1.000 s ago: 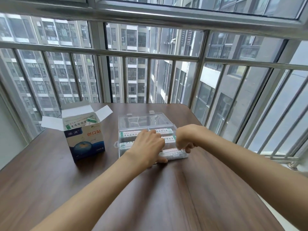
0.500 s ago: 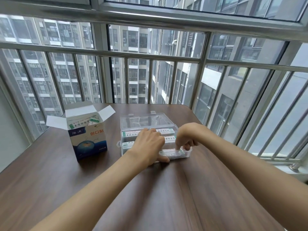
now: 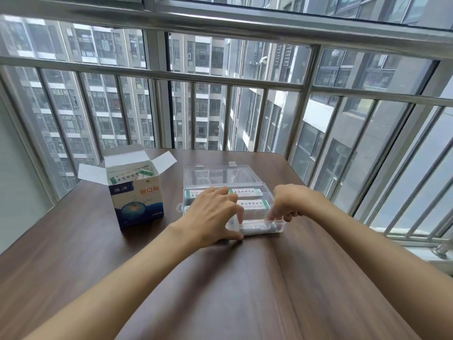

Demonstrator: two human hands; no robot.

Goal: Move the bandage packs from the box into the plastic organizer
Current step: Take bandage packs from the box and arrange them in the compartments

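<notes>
Right hand point(image 3: 291, 202) fingers have straightened down into the organizer point(image 3: 277, 228).

- box point(image 3: 137, 202): white and blue carton with red print; upright on the wooden table, left of the organizer; top flaps open; bandage packs point(image 3: 133, 176) with green-edged labels stand inside
- organizer point(image 3: 267, 192): clear plastic case; lid hinged open toward the window; rows of white packs point(image 3: 252, 203) lie flat in its compartments; nearest row partly hidden
</notes>
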